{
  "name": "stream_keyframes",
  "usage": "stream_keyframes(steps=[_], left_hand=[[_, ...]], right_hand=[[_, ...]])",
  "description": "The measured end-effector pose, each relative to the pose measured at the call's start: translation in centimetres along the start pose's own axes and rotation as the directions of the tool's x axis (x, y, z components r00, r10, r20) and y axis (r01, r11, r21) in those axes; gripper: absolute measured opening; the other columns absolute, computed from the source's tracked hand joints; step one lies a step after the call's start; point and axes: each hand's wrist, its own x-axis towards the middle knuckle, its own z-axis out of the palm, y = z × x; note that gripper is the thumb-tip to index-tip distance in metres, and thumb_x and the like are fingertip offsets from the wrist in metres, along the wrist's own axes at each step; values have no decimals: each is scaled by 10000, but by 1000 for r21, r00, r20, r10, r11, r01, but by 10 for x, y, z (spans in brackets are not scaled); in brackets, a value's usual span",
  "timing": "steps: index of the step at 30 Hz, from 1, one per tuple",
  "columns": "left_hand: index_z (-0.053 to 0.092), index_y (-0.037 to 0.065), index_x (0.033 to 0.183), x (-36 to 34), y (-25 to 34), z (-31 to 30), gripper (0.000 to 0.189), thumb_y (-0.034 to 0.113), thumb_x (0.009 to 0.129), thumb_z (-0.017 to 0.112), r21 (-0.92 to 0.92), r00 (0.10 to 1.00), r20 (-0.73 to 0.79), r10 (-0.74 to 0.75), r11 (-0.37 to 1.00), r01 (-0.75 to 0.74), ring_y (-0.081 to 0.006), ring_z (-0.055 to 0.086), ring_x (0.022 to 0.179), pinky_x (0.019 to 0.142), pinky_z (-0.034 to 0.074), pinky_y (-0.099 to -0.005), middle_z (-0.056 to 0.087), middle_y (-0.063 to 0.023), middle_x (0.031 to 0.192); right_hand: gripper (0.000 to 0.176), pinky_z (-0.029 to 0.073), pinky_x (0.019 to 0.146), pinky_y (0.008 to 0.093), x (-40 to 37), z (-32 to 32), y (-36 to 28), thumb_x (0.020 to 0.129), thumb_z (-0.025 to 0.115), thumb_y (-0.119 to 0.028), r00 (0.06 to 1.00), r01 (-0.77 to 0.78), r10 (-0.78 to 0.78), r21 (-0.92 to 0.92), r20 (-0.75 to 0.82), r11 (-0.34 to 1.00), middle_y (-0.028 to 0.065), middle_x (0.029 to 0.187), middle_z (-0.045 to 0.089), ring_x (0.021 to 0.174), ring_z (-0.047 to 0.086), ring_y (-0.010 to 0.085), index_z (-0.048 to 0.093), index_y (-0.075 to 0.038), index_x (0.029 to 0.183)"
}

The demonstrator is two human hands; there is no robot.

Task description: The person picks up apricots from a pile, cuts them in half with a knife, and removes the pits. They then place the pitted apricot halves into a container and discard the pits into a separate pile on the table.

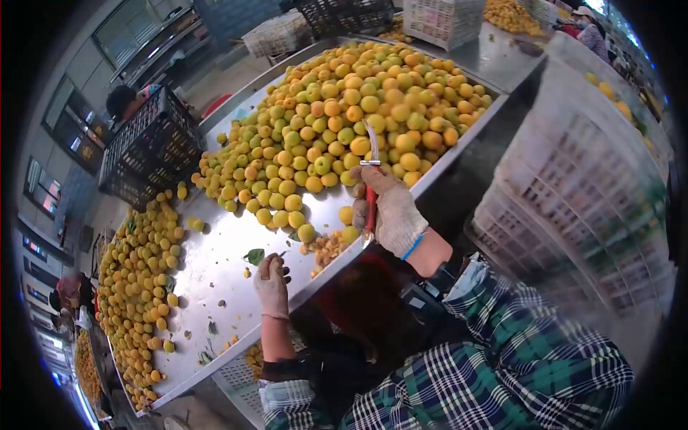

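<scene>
My right hand [390, 208], in a worn pale glove, grips a knife [371, 197] with a red handle and a thin curved blade. The blade points up over the near side of a big heap of yellow-orange, apricot-like fruits [315, 132]. At the tray's near edge is my left hand [272, 285], also gloved, its fingers pinched together; what they hold, if anything, is too small to name. A green leaf [254, 256] lies just beyond those fingertips. Between the hands sits a small pile of orange fruit pieces [326, 249] on the metal tray [215, 269].
More fruits [140, 279] cover the tray's left end, with bits of leaf scattered about. A black crate [152, 147] stands at the far left edge. Stacked white crates [573, 179] rise close on my right. A white basket [240, 380] is below the near edge. Other people sit farther off.
</scene>
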Motion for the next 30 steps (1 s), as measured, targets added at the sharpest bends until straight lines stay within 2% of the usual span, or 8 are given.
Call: stream_keyframes(steps=[9, 12, 15, 17, 19, 22, 25, 30], left_hand=[[512, -52, 1250, 103, 7, -20, 373, 80, 904, 556, 502, 983, -32, 181, 853, -141, -162, 596, 828, 755, 500, -300, 613, -147, 1049], [508, -24, 1282, 142, -22, -13, 427, 110, 880, 561, 442, 946, -61, 318, 859, -260, -194, 595, 830, 781, 490, -327, 605, -164, 1052], [501, 7, 1311, 169, -45, -10, 468, 143, 869, 568, 510, 983, -15, 182, 847, -149, -212, 608, 889, 822, 487, -322, 598, -164, 1068], [520, 70, 1310, 162, -42, 7, 466, 121, 852, 593, 692, 917, 74, 391, 643, -330, -283, 610, 1024, 889, 487, -339, 593, -186, 1112], [517, 71, 1302, 162, -32, 17, 457, 83, 852, 593, 525, 976, 74, 207, 824, -214, -288, 609, 1017, 877, 492, -342, 583, -185, 1149], [520, 33, 1280, 152, -28, 30, 426, 67, 863, 602, 654, 969, 105, 222, 719, -236, -238, 609, 1001, 857, 500, -316, 574, -155, 1160], [516, 0, 1278, 129, -12, 35, 412, 117, 892, 601, 206, 980, 191, -60, 978, 19, -181, 595, 991, 831, 505, -292, 575, -124, 1127], [441, -62, 1315, 101, 8, 19, 567, 372, 959, 519, 121, 800, 548, -244, 970, 213, -241, 653, 888, 762, 551, -358, 622, -165, 1086]], right_hand=[[205, 385, 416, 266, 64, -46, 14, 939, 563, -298, 988, -31, 32, 14, -151, 999, -18, 719, 518, 464, 463, 102, 578, -103, 1002], [206, 390, 431, 262, 73, -46, 7, 941, 555, -281, 989, -72, 63, -68, -134, 995, -19, 719, 516, 475, 464, 102, 573, -92, 1021], [207, 389, 430, 264, 83, -50, 13, 941, 554, -267, 983, -148, 138, -81, -118, 986, -18, 716, 510, 476, 466, 102, 565, -84, 1035], [215, 384, 424, 266, 88, -48, 14, 938, 558, -265, 971, -216, 209, -56, -114, 975, -14, 716, 505, 476, 466, 102, 559, -79, 1045], [219, 379, 426, 264, 87, -42, 13, 927, 563, -254, 962, -259, 250, -89, -108, 962, -2, 725, 494, 481, 460, 97, 555, -73, 1049], [216, 382, 428, 258, 86, -38, 15, 919, 562, -243, 951, -303, 295, -89, -95, 949, 8, 737, 489, 484, 457, 92, 553, -68, 1047], [212, 387, 424, 251, 86, -41, 14, 914, 567, -234, 941, -334, 328, -64, -84, 940, 12, 744, 487, 482, 461, 88, 553, -66, 1044], [216, 392, 421, 243, 85, -40, 15, 911, 586, -245, 933, -352, 348, -33, -90, 936, 4, 741, 490, 484, 465, 84, 554, -74, 1039]])
